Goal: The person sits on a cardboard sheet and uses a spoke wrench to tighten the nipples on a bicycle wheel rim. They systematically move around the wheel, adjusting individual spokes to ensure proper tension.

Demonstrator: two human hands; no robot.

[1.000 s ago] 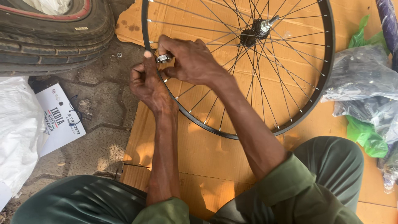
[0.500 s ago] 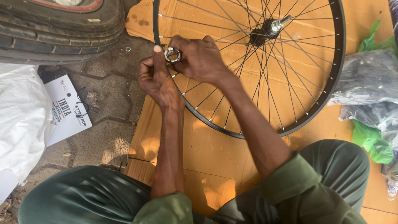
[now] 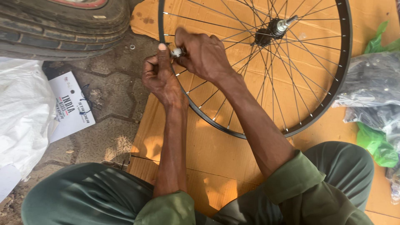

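Black wheel rim (image 3: 342, 79), orange-brown cardboard (image 3: 208, 146), green bag (image 3: 375, 146), olive trousers (image 3: 83, 196)

Place: an open-air, ground-level cycle repair spot, worked from the pavement.
Floor: hexagonal paving blocks (image 3: 108, 96), gritty and worn, with flattened cardboard (image 3: 208, 141) laid over them as a work mat.
Stock: a bare spoked bicycle wheel (image 3: 291, 83) lies on the cardboard; heavy rubber tyres (image 3: 62, 29) are stacked just beside it.
Clutter: plastic bags (image 3: 371, 83) and a white sack (image 3: 21, 116) crowd the edges.
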